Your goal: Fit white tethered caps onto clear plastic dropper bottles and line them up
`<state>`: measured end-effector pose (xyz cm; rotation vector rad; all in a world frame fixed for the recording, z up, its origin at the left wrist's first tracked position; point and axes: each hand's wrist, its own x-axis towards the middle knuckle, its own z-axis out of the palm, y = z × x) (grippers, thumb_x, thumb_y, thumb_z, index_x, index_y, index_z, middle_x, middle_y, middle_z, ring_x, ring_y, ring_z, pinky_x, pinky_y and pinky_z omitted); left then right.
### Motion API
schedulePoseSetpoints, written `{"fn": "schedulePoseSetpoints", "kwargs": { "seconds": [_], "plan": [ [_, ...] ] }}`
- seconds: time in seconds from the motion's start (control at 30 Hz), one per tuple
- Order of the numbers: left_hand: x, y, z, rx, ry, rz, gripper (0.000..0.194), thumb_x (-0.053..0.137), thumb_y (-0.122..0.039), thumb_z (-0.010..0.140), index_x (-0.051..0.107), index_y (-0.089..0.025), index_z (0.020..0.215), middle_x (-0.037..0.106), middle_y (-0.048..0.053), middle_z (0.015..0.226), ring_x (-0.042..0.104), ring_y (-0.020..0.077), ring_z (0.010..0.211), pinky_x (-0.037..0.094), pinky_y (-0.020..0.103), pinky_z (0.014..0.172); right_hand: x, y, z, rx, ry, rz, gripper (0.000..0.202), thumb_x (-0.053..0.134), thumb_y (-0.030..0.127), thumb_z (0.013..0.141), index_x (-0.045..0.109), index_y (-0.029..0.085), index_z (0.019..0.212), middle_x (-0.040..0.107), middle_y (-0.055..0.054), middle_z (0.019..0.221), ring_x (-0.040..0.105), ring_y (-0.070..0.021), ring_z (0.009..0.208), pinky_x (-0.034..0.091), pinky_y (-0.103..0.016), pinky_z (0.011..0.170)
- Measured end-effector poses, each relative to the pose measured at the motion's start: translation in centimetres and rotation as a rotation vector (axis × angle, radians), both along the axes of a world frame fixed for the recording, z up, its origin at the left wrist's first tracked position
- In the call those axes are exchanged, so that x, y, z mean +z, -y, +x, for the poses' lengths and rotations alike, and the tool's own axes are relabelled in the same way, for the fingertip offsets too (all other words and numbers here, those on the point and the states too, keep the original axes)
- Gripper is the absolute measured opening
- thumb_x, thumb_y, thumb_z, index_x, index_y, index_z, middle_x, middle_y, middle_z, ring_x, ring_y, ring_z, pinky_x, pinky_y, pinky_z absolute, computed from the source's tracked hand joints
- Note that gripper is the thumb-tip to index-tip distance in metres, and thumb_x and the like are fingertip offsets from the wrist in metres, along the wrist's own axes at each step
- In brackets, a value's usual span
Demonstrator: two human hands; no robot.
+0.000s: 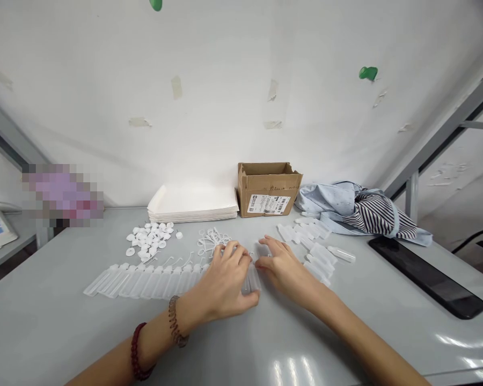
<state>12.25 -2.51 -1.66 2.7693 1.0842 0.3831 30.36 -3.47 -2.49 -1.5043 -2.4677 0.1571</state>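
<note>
My left hand (225, 281) lies palm down on the right end of a long row of clear plastic tubes (145, 280) laid side by side on the grey table (241, 343). Its fingers curl over the last tubes of the row. My right hand (284, 268) rests beside it, fingers spread and touching the same end of the row. A loose heap of the same clear tubes (312, 244) sits just right of my right hand. White caps (148, 240) lie in a pile behind the row, with thin white loops (211, 241) beside them.
A stack of white sheets (193, 203) and an open cardboard box (269, 188) stand against the wall. Crumpled blue and striped cloth (362, 212) lies at the back right, a black flat device (426, 276) near the right edge.
</note>
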Motion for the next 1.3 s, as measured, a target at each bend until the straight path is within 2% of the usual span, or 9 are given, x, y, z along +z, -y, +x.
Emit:
{"fn": "schedulePoseSetpoints", "kwargs": {
  "seconds": [0.33,0.53,0.83,1.0,1.1,1.2,1.3],
  "plan": [
    [-0.4,-0.2,0.1,0.019,0.002,0.006,0.032,0.06,-0.038,0.075,0.058,-0.015,0.097,0.06,0.01,0.102,0.045,0.0305,0.105,0.037,0.048,0.089,-0.5,-0.2,-0.1,0.036,0.0,0.08,0.026,0.049,0.001,0.085,0.072,0.013,0.085,0.06,-0.019,0.116,0.048,-0.0319,0.122,0.044,-0.045,0.093],
    [-0.7,-0.4,0.1,0.031,-0.009,0.017,0.031,0.06,-0.038,0.075,0.057,-0.016,0.096,0.06,0.01,0.102,0.046,0.0308,0.104,0.037,0.047,0.087,-0.5,-0.4,-0.3,0.052,0.001,0.076,0.028,0.047,-0.002,0.084,0.071,0.013,0.087,0.062,-0.017,0.114,0.049,-0.0299,0.12,0.041,-0.046,0.095],
    [0.0,-0.3,-0.3,0.03,-0.003,-0.001,0.04,0.063,-0.039,0.074,0.056,-0.016,0.106,0.059,0.011,0.109,0.045,0.0319,0.109,0.036,0.048,0.09,-0.4,-0.4,-0.3,0.052,-0.034,0.071,0.021,0.052,0.003,0.085,0.069,0.013,0.089,0.064,-0.016,0.11,0.052,-0.03,0.116,0.042,-0.047,0.094],
    [0.6,-0.6,-1.5,0.054,0.061,-0.039,0.047,0.065,-0.044,0.075,0.055,-0.018,0.113,0.059,0.01,0.115,0.042,0.033,0.115,0.035,0.05,0.094,-0.2,-0.5,0.3,0.053,-0.063,0.08,0.014,0.057,0.009,0.085,0.068,0.015,0.09,0.065,-0.012,0.108,0.054,-0.0274,0.113,0.043,-0.044,0.093],
    [0.9,-1.2,-2.9,0.147,0.174,-0.128,0.039,0.055,-0.046,0.083,0.056,-0.021,0.113,0.059,0.009,0.118,0.044,0.0307,0.117,0.039,0.048,0.093,0.2,-0.8,0.7,0.035,-0.133,0.1,0.013,0.056,0.013,0.088,0.067,0.017,0.092,0.064,-0.011,0.109,0.054,-0.0259,0.112,0.043,-0.043,0.093],
    [1.3,-2.2,-4.5,0.321,0.282,-0.263,0.033,0.042,-0.044,0.088,0.061,-0.023,0.104,0.062,0.008,0.115,0.047,0.0289,0.116,0.049,0.038,0.077,0.5,-1.3,1.2,-0.023,-0.181,0.14,0.014,0.052,0.017,0.09,0.066,0.017,0.093,0.064,-0.011,0.11,0.056,-0.0228,0.109,0.043,-0.04,0.093],
    [1.7,-3.3,-6.0,0.467,0.282,-0.238,0.033,0.041,-0.043,0.085,0.065,-0.023,0.094,0.067,0.006,0.107,0.054,0.029,0.108,0.05,0.035,0.071,0.4,-2.1,1.9,-0.133,-0.145,0.169,0.018,0.049,0.017,0.091,0.065,0.017,0.098,0.064,-0.011,0.112,0.057,-0.0219,0.108,0.043,-0.039,0.093]
  ]
}}
